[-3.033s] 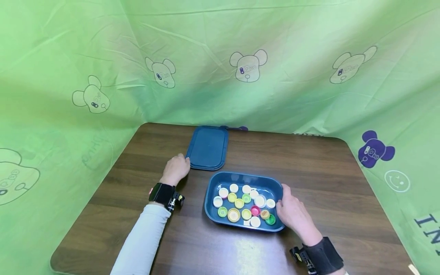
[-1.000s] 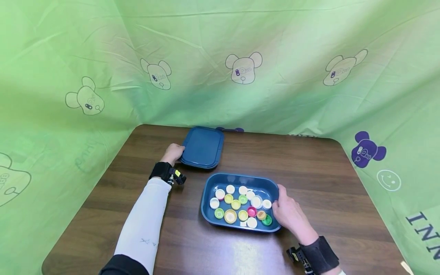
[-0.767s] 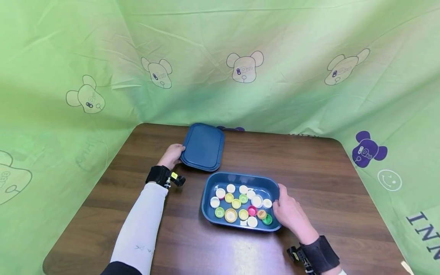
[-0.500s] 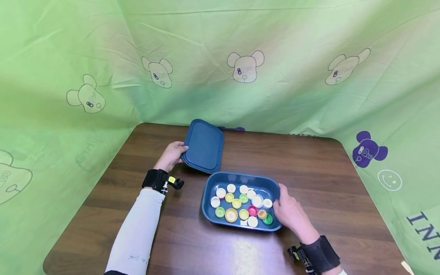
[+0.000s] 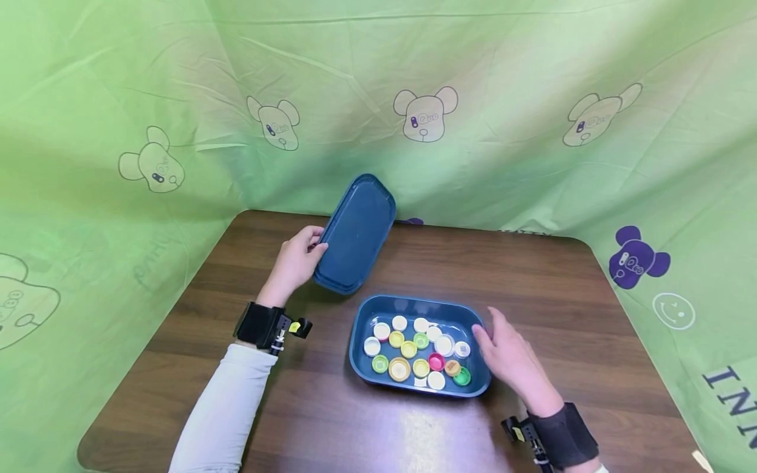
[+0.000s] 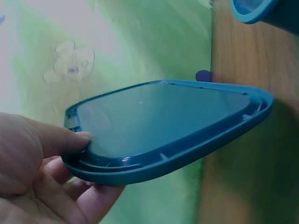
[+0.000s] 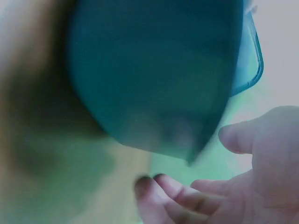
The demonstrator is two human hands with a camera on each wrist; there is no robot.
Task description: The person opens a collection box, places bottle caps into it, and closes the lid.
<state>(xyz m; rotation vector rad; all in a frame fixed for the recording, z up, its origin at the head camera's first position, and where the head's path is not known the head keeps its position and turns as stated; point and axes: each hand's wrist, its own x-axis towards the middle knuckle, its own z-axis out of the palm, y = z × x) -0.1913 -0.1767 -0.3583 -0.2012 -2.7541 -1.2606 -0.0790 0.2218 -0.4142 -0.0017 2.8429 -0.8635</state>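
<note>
My left hand (image 5: 298,257) grips the near left edge of a dark blue lid (image 5: 356,231), which is off the table and tilted with its far end raised. In the left wrist view the thumb (image 6: 56,140) lies on top of the lid (image 6: 163,123) and the fingers curl beneath it. A dark blue tub (image 5: 361,341) with several coloured bottle caps (image 5: 416,348) stands on the table. My right hand (image 5: 504,351) lies at the tub's right end with its fingers relaxed; in the right wrist view the fingers (image 7: 177,189) sit just off the tub wall (image 7: 154,74).
The brown wooden table (image 5: 532,276) is enclosed on three sides by green cloth walls (image 5: 473,131) printed with bears. Bare tabletop lies right of and in front of the tub. A corner of the tub (image 6: 252,9) shows in the left wrist view.
My left hand took hold of the lid's edge, lifted it off the table and tilted it upward. My right hand loosened from the tub's right end and its fingers straightened.
</note>
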